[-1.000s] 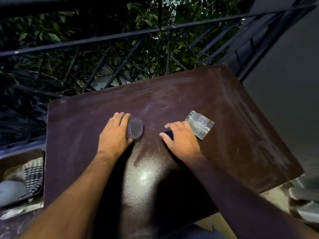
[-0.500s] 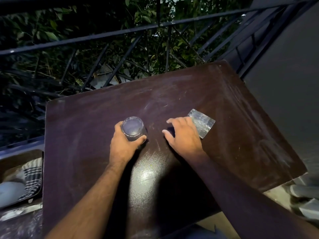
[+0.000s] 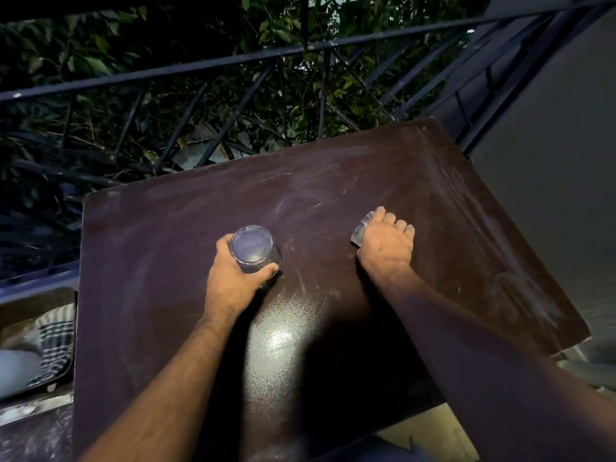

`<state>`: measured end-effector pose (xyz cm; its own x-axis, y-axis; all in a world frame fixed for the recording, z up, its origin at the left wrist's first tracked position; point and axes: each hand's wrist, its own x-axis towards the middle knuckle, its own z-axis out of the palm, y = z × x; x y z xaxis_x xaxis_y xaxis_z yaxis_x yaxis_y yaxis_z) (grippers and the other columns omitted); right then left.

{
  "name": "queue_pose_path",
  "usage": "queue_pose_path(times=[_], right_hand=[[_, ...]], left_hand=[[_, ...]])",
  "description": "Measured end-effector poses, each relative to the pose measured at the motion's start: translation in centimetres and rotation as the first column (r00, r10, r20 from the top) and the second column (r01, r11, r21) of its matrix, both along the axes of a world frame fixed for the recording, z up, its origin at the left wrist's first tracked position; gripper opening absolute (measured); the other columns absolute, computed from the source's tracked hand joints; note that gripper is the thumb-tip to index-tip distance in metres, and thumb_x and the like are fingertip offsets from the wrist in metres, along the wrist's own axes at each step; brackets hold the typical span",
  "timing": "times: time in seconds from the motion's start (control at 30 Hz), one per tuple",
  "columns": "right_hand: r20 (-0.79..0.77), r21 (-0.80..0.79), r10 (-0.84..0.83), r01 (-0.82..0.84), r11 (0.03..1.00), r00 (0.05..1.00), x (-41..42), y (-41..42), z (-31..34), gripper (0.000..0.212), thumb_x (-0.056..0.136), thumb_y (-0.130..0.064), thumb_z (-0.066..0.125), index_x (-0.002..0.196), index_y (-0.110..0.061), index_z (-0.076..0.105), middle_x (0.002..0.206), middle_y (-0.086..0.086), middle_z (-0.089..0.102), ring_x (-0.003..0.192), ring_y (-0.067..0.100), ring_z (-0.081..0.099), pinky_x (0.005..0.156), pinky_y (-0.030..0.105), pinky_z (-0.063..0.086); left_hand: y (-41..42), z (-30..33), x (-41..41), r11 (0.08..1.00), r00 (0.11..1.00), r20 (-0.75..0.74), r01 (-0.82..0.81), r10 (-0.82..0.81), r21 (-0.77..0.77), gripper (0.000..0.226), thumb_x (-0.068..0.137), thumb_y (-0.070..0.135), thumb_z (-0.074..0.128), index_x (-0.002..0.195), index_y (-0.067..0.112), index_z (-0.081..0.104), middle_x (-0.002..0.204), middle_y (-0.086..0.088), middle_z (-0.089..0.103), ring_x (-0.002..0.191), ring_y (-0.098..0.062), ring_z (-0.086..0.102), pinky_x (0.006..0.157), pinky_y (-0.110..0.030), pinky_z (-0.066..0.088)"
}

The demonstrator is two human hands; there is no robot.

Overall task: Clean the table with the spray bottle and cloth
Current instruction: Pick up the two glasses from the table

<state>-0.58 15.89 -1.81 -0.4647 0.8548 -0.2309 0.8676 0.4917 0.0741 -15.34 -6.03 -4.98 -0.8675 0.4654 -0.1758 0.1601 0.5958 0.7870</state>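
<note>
Dusty brown table (image 3: 466, 235): clearing step in hand, wiping not begun. Left hand (image 3: 233, 278) grips an upturned glass (image 3: 253, 248) near the surface's centre. Right hand (image 3: 386, 245) curls over a second glass (image 3: 361, 230) lying toward the right edge. Spray bottle not identifiable; a striped cloth (image 3: 55, 331) lies off the left edge. Next: remove both glasses.

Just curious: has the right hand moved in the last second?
Yes. The right hand slid right across the table, onto the lying glass it rested beside.
</note>
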Motion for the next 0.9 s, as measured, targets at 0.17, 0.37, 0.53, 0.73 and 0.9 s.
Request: queue_pose_path(times=[0.17, 0.37, 0.53, 0.73, 0.9], right_hand=[[-0.604, -0.094, -0.085, 0.035, 0.995, 0.793, 0.8, -1.0, 0.0, 0.077, 0.068, -0.029, 0.083, 0.133, -0.012, 0.044, 0.128, 0.008, 0.054, 0.119, 0.028, 0.051, 0.106, 0.038, 0.039], [-0.817, -0.390, -0.411, 0.136, 0.911, 0.405, 0.1, -3.6, -0.8, 0.081, 0.057, -0.037, 0.092, 0.118, -0.033, 0.038, 0.110, -0.009, 0.061, 0.098, 0.014, 0.061, 0.082, 0.027, 0.046], [-0.807, -0.416, -0.442, 0.155, 0.896, 0.392, 1.3, -4.5, -2.5, 0.082, 0.057, -0.036, 0.093, 0.118, -0.034, 0.039, 0.108, -0.009, 0.062, 0.098, 0.016, 0.062, 0.079, 0.025, 0.043], [-0.805, -0.427, -0.454, 0.159, 0.890, 0.381, 1.9, -4.6, -3.3, 0.087, 0.056, -0.036, 0.093, 0.125, -0.035, 0.041, 0.116, -0.010, 0.063, 0.107, 0.018, 0.063, 0.089, 0.032, 0.050], [-0.808, -0.446, -0.447, 0.099, 0.890, 0.384, 2.0, -4.3, -3.2, 0.092, 0.057, -0.033, 0.093, 0.135, -0.039, 0.045, 0.129, -0.016, 0.061, 0.118, 0.010, 0.059, 0.104, 0.036, 0.048]], left_hand=[[-0.1, -0.2, -0.1, 1.000, 1.000, -0.006, 0.016, -0.016, -0.003, 0.093, 0.056, 0.049, 0.090, 0.132, 0.039, 0.038, 0.119, 0.011, 0.063, 0.105, -0.011, 0.061, 0.094, -0.031, 0.049], [0.0, -0.3, 0.1, 1.000, 1.000, 0.013, -0.005, 0.005, -0.003, 0.095, 0.052, 0.055, 0.087, 0.131, 0.045, 0.035, 0.115, 0.015, 0.061, 0.101, -0.009, 0.059, 0.091, -0.028, 0.046], [0.0, -0.5, 0.2, 1.000, 0.999, 0.038, -0.024, 0.024, 0.014, 0.099, 0.049, 0.059, 0.083, 0.134, 0.044, 0.034, 0.118, 0.016, 0.060, 0.103, -0.008, 0.059, 0.093, -0.026, 0.045], [0.3, -0.8, 0.7, 0.995, 0.997, 0.058, -0.058, 0.054, 0.080, 0.099, 0.046, 0.056, 0.087, 0.130, 0.049, 0.036, 0.120, 0.014, 0.062, 0.109, -0.010, 0.063, 0.091, -0.024, 0.044], [0.7, -0.8, 0.9, 0.985, 0.989, 0.091, -0.124, 0.113, 0.123, 0.107, 0.040, 0.056, 0.091, 0.135, 0.048, 0.042, 0.116, 0.021, 0.063, 0.109, -0.006, 0.062, 0.092, -0.018, 0.042]])
